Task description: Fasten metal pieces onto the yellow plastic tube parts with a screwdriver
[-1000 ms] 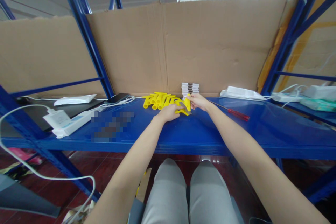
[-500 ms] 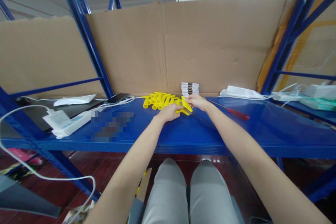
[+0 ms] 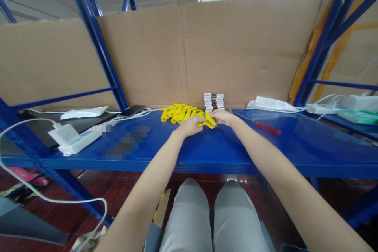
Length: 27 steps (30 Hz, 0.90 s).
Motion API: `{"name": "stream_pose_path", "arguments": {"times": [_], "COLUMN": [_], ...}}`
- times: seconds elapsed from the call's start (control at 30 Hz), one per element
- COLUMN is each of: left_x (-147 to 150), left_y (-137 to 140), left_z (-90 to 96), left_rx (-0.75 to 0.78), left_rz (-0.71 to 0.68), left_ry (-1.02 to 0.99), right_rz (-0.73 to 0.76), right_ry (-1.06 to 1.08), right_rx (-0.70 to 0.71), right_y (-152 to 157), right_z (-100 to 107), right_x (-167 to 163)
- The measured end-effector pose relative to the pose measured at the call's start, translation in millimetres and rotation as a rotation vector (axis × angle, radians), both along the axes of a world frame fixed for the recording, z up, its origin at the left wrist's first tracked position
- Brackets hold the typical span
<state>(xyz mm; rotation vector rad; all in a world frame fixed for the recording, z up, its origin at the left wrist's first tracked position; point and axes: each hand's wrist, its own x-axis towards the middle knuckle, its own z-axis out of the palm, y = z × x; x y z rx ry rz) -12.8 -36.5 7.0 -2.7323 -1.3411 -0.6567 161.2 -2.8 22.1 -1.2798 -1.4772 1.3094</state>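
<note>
My left hand (image 3: 190, 126) is closed around a yellow plastic piece (image 3: 206, 124) whose end sticks out to the right of the fingers. My right hand (image 3: 222, 117) pinches another flat yellow part (image 3: 210, 119), tilted, its lower end meeting the piece at my left hand. Whether the two are joined cannot be made out. Behind and left of my hands lies a pile of yellow tube-like plastic pieces (image 3: 178, 113), several with round open ends facing me. Just past my right hand stands a stack of small white pieces with dark middles (image 3: 214, 100).
On the blue shelf (image 3: 224, 153), a screwdriver with a red handle (image 3: 268, 128) lies to the right. White power strips (image 3: 82, 139) and cables sit at the left, beside a dark phone (image 3: 134, 110). A white adapter (image 3: 273, 104) rests at the back right, before the cardboard (image 3: 251, 47).
My right hand has come down slightly, bringing its yellow part lower and closer against the piece in my left hand. The left hand has hardly moved.
</note>
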Motion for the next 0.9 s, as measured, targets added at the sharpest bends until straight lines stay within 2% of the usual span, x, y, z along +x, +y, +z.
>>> {"name": "stream_pose_path", "arguments": {"times": [0.53, 0.67, 0.9], "left_x": [3.7, 5.0, 4.9], "left_y": [-8.0, -8.8, -6.4], "left_z": [5.5, 4.6, 3.0], "left_rx": [-0.010, -0.027, -0.033], "left_rz": [0.108, 0.159, 0.156], "left_ry": [-0.052, -0.067, -0.013], "right_rz": [-0.017, -0.044, -0.086], "right_ry": [0.036, -0.018, -0.105], "right_rx": [0.028, 0.062, 0.111], "right_y": [0.9, 3.4, 4.9], "right_z": [-1.1, -3.1, -3.7], "right_x": [-2.5, -1.8, -1.8]}}
